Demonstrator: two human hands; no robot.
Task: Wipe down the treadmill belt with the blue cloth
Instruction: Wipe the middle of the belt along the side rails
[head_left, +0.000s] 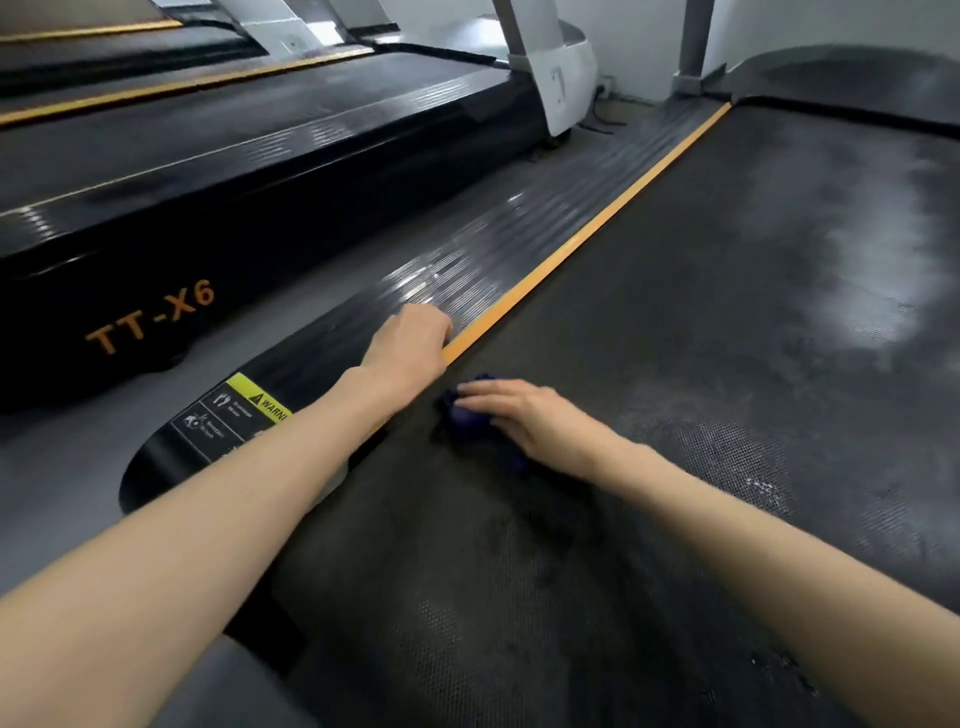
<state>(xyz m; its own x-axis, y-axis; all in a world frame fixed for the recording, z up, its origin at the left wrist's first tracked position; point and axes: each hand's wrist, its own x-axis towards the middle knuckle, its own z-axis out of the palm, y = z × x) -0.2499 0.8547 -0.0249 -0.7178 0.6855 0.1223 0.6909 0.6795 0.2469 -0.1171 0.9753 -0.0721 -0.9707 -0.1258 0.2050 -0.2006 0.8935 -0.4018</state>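
The dark textured treadmill belt (701, 322) fills the right and lower part of the view, with pale dusty patches further up. A bunched blue cloth (467, 415) lies on the belt near its left edge. My right hand (524, 415) rests flat on top of the cloth, fingers pointing left, pressing it to the belt. My left hand (410, 343) sits curled on the ribbed side rail (467, 270), its fingers at the orange strip (597, 234) beside the belt. It holds nothing that I can see.
A second black treadmill (208, 171) marked TT-X6 stands to the left across a strip of grey floor (62, 452). A yellow warning label (257, 402) is on the near rail end. Grey uprights (693, 41) and a cable (602, 122) are at the far end.
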